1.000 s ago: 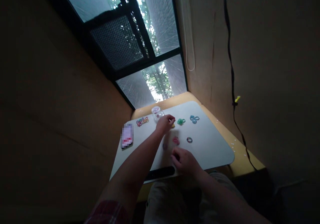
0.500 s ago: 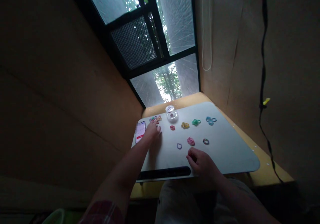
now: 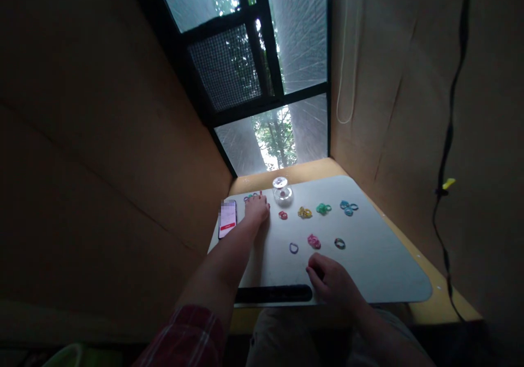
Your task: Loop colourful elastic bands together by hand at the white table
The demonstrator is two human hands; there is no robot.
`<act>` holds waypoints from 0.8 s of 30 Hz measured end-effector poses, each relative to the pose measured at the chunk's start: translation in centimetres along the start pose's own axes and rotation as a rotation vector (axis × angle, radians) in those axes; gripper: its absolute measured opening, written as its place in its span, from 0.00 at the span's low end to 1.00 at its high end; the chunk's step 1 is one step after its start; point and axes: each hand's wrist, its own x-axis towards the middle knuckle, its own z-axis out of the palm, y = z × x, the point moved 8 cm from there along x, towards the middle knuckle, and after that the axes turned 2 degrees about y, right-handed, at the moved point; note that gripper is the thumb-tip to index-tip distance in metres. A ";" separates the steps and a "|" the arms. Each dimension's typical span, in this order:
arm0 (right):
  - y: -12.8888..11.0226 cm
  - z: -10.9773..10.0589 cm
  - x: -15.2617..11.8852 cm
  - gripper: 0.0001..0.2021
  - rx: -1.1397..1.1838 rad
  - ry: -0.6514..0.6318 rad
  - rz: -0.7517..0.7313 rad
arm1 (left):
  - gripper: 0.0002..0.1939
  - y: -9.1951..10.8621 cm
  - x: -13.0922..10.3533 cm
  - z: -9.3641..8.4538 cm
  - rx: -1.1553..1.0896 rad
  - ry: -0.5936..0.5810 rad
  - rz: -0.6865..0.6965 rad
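Note:
My left hand (image 3: 257, 208) reaches over a mixed pile of small coloured hair ties (image 3: 246, 198) at the far left of the white tabletop (image 3: 368, 258). Its fingers look apart and point down into the pile; their tips are partly hidden. My right hand (image 3: 333, 277) rests curled at the front edge, thumb against the bent fingers, and nothing shows in it. Just beyond it lie a pink bunch (image 3: 314, 241), a lilac tie (image 3: 293, 248) and a dark multicoloured tie (image 3: 339, 243). Farther back are red (image 3: 283, 215), yellow (image 3: 304, 212), green (image 3: 323, 208) and blue (image 3: 348, 208) groups.
A clear round container (image 3: 283, 195) with its lid raised stands at the back. On the left edge lies a phone (image 3: 228, 220) with a lit screen. A black strip (image 3: 274, 293) runs along the front. Behind are a window (image 3: 274, 138) and, at right, a hanging cord (image 3: 446, 149).
My left hand has moved slightly right and lower over the mixed pile, now covering more of it. My right hand stays curled in place. The whole view has shifted a little.

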 end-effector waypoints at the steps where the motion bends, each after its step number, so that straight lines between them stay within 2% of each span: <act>1: 0.0 0.0 0.0 0.08 -0.002 0.000 -0.004 | 0.17 0.0 -0.1 -0.1 -0.004 0.007 -0.004; 8: 0.0 0.1 0.0 0.08 -0.016 0.009 -0.006 | 0.14 -1.6 -0.4 -1.0 -0.038 0.020 -0.021; 13: 0.1 0.3 -0.1 0.08 -0.034 0.015 -0.023 | 0.15 -2.9 -0.7 -2.4 -0.073 0.060 -0.018; 19: 0.0 0.1 -0.2 0.09 -0.029 0.036 -0.024 | 0.17 -3.5 -1.0 -4.3 -0.170 0.112 -0.001; 24: -0.3 0.0 -0.2 0.09 -0.035 0.039 -0.008 | 0.19 -4.2 -1.0 -5.0 -0.269 0.125 -0.013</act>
